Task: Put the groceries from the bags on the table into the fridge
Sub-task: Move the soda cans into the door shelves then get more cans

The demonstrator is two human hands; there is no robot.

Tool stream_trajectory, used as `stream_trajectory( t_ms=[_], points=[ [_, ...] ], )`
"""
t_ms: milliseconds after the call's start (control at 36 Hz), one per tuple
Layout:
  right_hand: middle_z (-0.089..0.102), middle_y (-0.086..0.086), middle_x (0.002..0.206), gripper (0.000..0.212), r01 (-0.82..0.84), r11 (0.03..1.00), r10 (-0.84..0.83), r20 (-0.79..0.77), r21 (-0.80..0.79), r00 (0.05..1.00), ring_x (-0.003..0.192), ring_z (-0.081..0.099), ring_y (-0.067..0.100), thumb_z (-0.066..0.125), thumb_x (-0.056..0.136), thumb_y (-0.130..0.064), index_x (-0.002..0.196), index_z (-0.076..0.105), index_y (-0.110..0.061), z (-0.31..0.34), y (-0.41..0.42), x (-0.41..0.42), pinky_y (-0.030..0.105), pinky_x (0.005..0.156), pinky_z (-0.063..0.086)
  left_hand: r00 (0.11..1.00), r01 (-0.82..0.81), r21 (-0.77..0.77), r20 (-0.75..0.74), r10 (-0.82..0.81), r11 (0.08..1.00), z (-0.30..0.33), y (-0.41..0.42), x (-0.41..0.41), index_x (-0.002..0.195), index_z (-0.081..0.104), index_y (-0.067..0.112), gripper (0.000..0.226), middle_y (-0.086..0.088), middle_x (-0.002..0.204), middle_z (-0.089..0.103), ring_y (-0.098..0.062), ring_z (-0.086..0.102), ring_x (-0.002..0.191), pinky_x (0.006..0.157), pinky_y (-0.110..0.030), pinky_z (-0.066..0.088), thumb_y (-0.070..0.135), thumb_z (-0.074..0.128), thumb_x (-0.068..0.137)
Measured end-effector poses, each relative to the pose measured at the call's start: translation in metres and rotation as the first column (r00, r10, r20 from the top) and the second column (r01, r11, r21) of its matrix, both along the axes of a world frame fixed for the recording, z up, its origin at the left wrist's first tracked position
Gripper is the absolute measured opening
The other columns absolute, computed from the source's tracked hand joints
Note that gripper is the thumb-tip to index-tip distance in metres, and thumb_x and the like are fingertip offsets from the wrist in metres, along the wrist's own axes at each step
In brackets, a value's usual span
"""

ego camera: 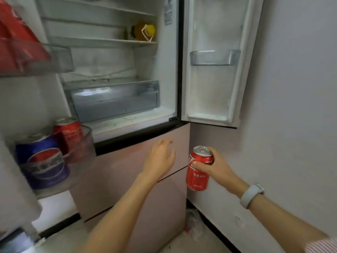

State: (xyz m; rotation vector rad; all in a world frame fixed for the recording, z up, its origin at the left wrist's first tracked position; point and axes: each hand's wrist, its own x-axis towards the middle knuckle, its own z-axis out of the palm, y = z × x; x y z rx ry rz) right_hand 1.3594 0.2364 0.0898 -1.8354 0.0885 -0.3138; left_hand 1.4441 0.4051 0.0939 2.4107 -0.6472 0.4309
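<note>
The fridge (164, 92) stands with both upper doors swung out. My right hand (213, 167) grips a red cola can (197, 172) upright in front of the pink lower drawers, right of the fridge's corner. My left hand (160, 157) is spread with relaxed fingers in front of the pink drawer front (127, 161), holding nothing. In the left door's lower bin (82, 152) stand a blue Pepsi can (43, 161) and a red can (68, 134). Red packets (16, 37) fill the left door's upper bin. A yellow-capped bottle (144, 31) lies on an inner shelf.
A clear crisper drawer (113, 99) sits at the bottom of the compartment. The right door (218, 61) carries one small bin (215, 57) with nothing in it. A white wall (291, 106) closes the right side. A crumpled plastic bag (195, 223) lies on the floor by the fridge's corner.
</note>
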Motion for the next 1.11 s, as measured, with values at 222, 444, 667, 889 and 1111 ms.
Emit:
stream_trajectory(
  t_ms=[222, 444, 667, 889, 1111],
  points=[
    [0.057, -0.010, 0.100, 0.048, 0.126, 0.992, -0.120, 0.228, -0.012, 0.966, 0.085, 0.054, -0.003, 0.073, 0.076, -0.017, 0.114, 0.045, -0.022, 0.075, -0.074, 0.081, 0.007, 0.060, 0.046, 0.977, 0.080, -0.029, 0.202, -0.073, 0.996, 0.077, -0.084, 0.093, 0.132, 0.048, 0.012, 0.040, -0.007, 0.133, 0.052, -0.024, 0.047, 0.122, 0.100, -0.038, 0.040, 0.023, 0.049, 0.093],
    [0.059, -0.008, 0.109, 0.051, 0.183, 0.981, -0.195, 0.447, 0.068, 0.873, 0.094, 0.059, 0.003, 0.072, 0.076, -0.016, 0.120, 0.047, -0.022, 0.114, -0.139, 0.146, 0.011, 0.069, 0.050, 0.916, 0.097, -0.100, 0.398, -0.049, 0.990, 0.094, -0.141, 0.175, 0.135, 0.042, 0.009, 0.047, -0.010, 0.142, 0.039, -0.025, 0.037, 0.130, 0.106, -0.037, 0.033, 0.017, 0.053, 0.091],
    [0.061, -0.010, 0.096, 0.043, 0.101, 0.995, -0.070, 0.675, -0.007, 0.735, 0.079, 0.063, -0.009, 0.066, 0.071, -0.021, 0.111, 0.050, -0.019, 0.197, -0.149, 0.168, 0.005, 0.065, 0.046, 0.754, 0.159, -0.193, 0.657, 0.008, 0.968, 0.171, -0.174, 0.226, 0.143, 0.030, 0.014, 0.058, -0.011, 0.148, 0.033, -0.026, 0.030, 0.136, 0.108, -0.040, 0.027, 0.029, 0.046, 0.089],
    [0.065, -0.009, 0.093, 0.054, 0.143, 0.989, -0.129, 0.720, 0.042, 0.682, 0.080, 0.066, 0.000, 0.064, 0.056, -0.051, 0.104, 0.056, -0.027, 0.236, -0.158, 0.180, 0.013, 0.065, 0.051, 0.614, 0.348, -0.190, 0.786, -0.070, 0.918, 0.195, -0.186, 0.252, 0.114, 0.058, 0.014, 0.033, -0.008, 0.106, 0.065, -0.011, 0.046, 0.100, 0.097, -0.035, 0.032, 0.030, 0.042, 0.090],
    [0.066, -0.004, 0.088, 0.051, 0.198, 0.953, -0.303, 0.724, 0.228, 0.620, 0.075, 0.066, 0.005, 0.068, 0.063, -0.049, 0.103, 0.059, -0.019, 0.290, -0.159, 0.194, 0.030, 0.064, 0.057, 0.496, 0.462, -0.063, 0.845, -0.199, 0.885, 0.198, -0.182, 0.265, 0.117, 0.052, 0.018, 0.029, -0.006, 0.099, 0.063, -0.016, 0.054, 0.089, 0.077, -0.032, 0.048, 0.029, 0.046, 0.091]
  ],
)
